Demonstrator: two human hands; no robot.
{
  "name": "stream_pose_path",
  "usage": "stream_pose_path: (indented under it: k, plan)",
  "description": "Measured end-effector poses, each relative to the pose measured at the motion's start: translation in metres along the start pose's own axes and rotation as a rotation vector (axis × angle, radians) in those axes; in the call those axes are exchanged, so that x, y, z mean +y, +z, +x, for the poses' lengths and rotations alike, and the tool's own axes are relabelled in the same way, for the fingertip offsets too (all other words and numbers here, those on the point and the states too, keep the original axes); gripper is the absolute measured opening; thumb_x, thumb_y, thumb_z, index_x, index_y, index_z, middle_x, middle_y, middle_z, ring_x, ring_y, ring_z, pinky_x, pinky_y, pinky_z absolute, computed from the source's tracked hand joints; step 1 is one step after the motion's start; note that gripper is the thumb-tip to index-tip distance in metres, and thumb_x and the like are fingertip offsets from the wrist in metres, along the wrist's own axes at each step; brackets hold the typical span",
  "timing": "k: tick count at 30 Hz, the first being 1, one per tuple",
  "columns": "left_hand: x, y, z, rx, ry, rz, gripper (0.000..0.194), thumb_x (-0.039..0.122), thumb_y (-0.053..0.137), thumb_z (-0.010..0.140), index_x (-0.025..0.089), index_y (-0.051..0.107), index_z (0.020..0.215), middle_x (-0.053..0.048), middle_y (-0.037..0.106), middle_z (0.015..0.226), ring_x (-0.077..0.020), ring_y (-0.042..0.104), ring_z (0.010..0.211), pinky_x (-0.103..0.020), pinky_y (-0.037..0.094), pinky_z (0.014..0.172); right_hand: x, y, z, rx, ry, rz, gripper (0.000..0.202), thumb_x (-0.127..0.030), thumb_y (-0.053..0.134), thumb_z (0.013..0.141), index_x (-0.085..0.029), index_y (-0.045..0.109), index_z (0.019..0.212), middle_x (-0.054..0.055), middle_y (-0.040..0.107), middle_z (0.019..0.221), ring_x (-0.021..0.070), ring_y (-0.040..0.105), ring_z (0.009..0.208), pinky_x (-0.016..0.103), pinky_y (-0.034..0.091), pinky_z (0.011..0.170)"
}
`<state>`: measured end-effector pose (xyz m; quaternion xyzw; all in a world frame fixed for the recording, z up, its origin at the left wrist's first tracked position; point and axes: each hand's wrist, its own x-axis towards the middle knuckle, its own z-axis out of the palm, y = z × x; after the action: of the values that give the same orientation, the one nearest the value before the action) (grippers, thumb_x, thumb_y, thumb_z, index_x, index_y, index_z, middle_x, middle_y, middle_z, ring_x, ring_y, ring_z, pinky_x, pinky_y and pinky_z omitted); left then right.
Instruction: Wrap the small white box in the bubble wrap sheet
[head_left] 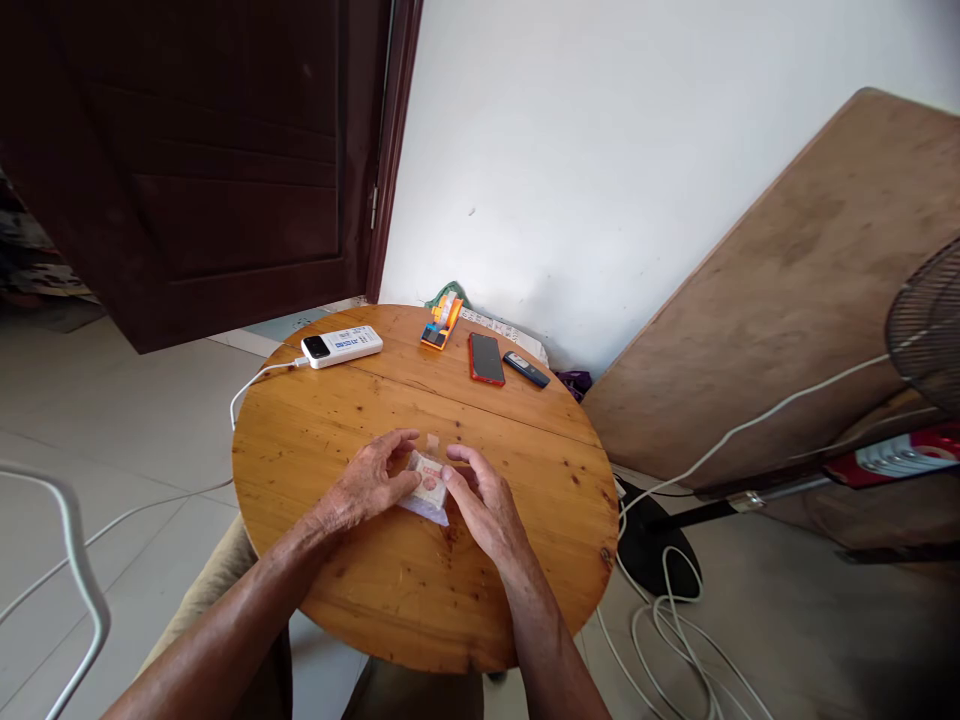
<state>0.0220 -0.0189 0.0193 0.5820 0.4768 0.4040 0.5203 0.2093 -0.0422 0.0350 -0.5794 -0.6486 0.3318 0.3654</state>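
Note:
A small flat packet (pixel 429 487), white with red print and wrapped in clear plastic, lies on the round wooden table (pixel 360 590) between my hands. My left hand (pixel 373 480) has its thumb on the packet's left edge, its fingers curved around the far side. My right hand (pixel 486 498) holds the opposite edge, thumb on top and forefinger bent beyond it. A short translucent flap (pixel 433 443) sticks up at the packet's far end. What lies under the fingers is hidden.
Toward the back are an orange tape dispenser (pixel 442 322), a red-edged phone (pixel 487 359), a dark handheld device (pixel 526 369) and a white power bank (pixel 343 347) with a cable. Beyond stand a wall and a dark door (pixel 225 180). A fan (pixel 930 330) and looped cables (pixel 675 630) are at right.

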Motion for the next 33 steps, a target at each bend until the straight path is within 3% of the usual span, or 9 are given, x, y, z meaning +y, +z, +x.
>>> stream_pose_path:
  k: [7,17,24,29,33]
  plan:
    - [0.004,0.001,-0.001,-0.050,0.005,0.069,0.069,0.038,0.069,0.069,0.017,0.052,0.132,-0.009,0.066,0.106,-0.0232,0.063,0.092,-0.038,0.051,0.084,-0.003,0.002,-0.001,-0.011,-0.004,-0.009,0.031,-0.036,0.054,0.088,-0.021,0.061,0.114,0.007,0.069,0.113,0.0191,0.069,0.089,0.030,0.055,0.074]
    - [0.000,0.004,0.001,-0.010,0.033,0.073,0.066,0.031,0.068,0.068,0.016,0.053,0.130,-0.011,0.064,0.114,-0.0220,0.062,0.094,-0.037,0.051,0.085,0.008,0.001,0.010,-0.001,0.056,0.136,0.036,-0.046,0.058,0.084,-0.019,0.063,0.108,0.008,0.072,0.101,0.0230,0.067,0.093,0.035,0.052,0.084]
    - [-0.005,0.007,0.002,-0.017,0.072,0.063,0.066,0.026,0.065,0.067,0.013,0.053,0.131,-0.011,0.065,0.114,-0.0201,0.062,0.089,-0.036,0.053,0.082,0.002,-0.012,0.027,-0.062,0.135,0.043,0.040,-0.049,0.058,0.085,-0.023,0.063,0.115,0.006,0.070,0.103,0.0251,0.065,0.100,0.038,0.048,0.089]
    - [-0.005,0.007,0.001,0.000,0.099,0.099,0.062,0.024,0.067,0.068,0.016,0.056,0.129,-0.009,0.067,0.111,-0.0196,0.062,0.088,-0.033,0.052,0.079,0.006,-0.001,0.053,-0.130,0.212,0.182,0.047,-0.041,0.063,0.079,-0.021,0.055,0.122,0.001,0.069,0.080,0.0202,0.066,0.076,0.032,0.050,0.069]
    - [-0.003,0.007,-0.001,-0.014,0.128,0.131,0.057,0.023,0.066,0.072,0.018,0.057,0.128,-0.008,0.068,0.113,-0.0204,0.063,0.093,-0.034,0.052,0.083,0.011,0.016,0.066,-0.091,0.185,0.360,0.050,-0.033,0.067,0.072,-0.020,0.053,0.119,-0.003,0.065,0.073,0.0158,0.062,0.063,0.027,0.047,0.058]
